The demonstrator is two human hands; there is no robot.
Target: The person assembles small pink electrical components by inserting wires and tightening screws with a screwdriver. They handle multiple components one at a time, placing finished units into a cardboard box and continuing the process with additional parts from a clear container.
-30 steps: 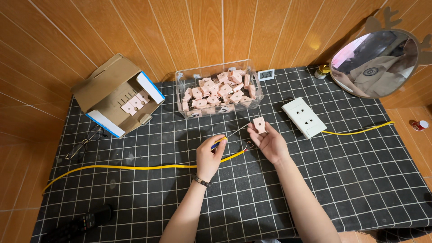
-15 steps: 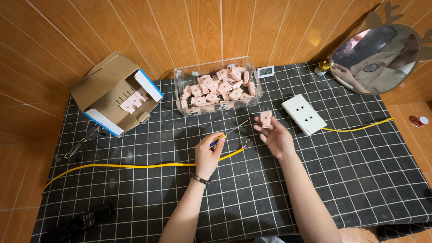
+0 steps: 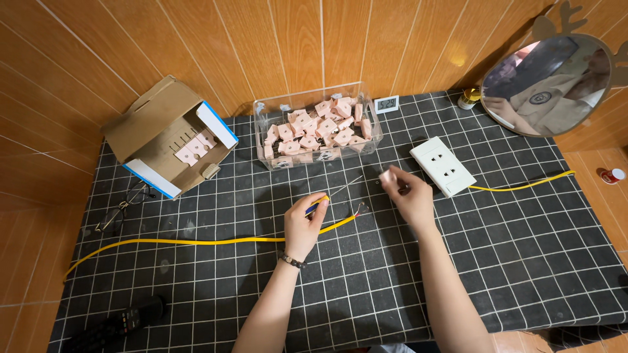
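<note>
My left hand (image 3: 303, 225) grips a screwdriver (image 3: 327, 198) with a yellow-and-blue handle, its thin shaft pointing up and right. A yellow cable (image 3: 196, 241) lies across the black gridded mat under that hand, its stripped end (image 3: 359, 210) just right of my fingers. My right hand (image 3: 409, 194) holds a small pink socket piece (image 3: 387, 176) between fingertips, raised a little above the mat, close to the white socket plate (image 3: 442, 165).
A clear plastic box (image 3: 261, 121) with several pink pieces stands at the back centre. An open cardboard box (image 3: 154, 134) lies back left, glasses (image 3: 121, 208) beside it. A round mirror (image 3: 546, 85), a small digital clock (image 3: 387, 104), a second yellow cable (image 3: 523, 186) and a dark remote (image 3: 124, 320) are around.
My right hand has moved right and away from the cable end with the pink piece, toward the white socket plate. My left hand has stayed with the screwdriver.
</note>
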